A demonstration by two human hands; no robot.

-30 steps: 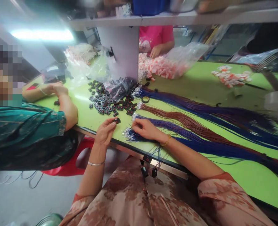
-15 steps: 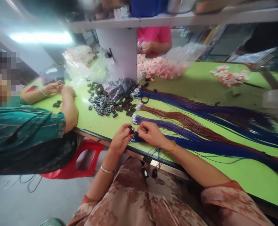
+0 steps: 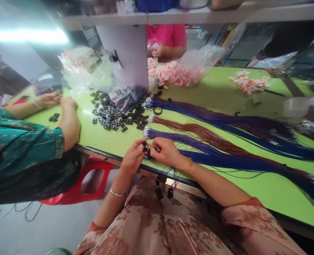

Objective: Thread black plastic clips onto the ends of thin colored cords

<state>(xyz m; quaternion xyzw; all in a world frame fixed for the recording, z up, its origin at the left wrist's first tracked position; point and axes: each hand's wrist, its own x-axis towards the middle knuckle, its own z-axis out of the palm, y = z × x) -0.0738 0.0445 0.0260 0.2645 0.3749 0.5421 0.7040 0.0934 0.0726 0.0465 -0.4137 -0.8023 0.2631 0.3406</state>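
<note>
Between the thumb and fingers of my left hand (image 3: 132, 156) is a small black connector housing (image 3: 144, 145). My right hand (image 3: 164, 152) is closed in a pinch beside it, on a thin wire whose pale end meets the housing; how far in it sits I cannot tell. Under and behind my right wrist lie bundles of blue wires (image 3: 215, 158), purple wires (image 3: 188, 143) and brown wires (image 3: 199, 129) with silvery ends at the left. Several black housings (image 3: 159, 193) hang on wires over the table's front edge.
Loose black housings (image 3: 110, 118) lie heaped behind my left hand, by a tape roll (image 3: 158, 111). Orange-and-white pieces (image 3: 176, 72) are piled farther back. A co-worker in a green sleeve (image 3: 26, 145) works at left; another in a pink top (image 3: 170, 37) sits opposite. A red stool (image 3: 98, 182) stands at left.
The whole view has shifted slightly, so things appear farther left. My right hand has come closer to the housing in my left hand, and the gap between them is smaller.
</note>
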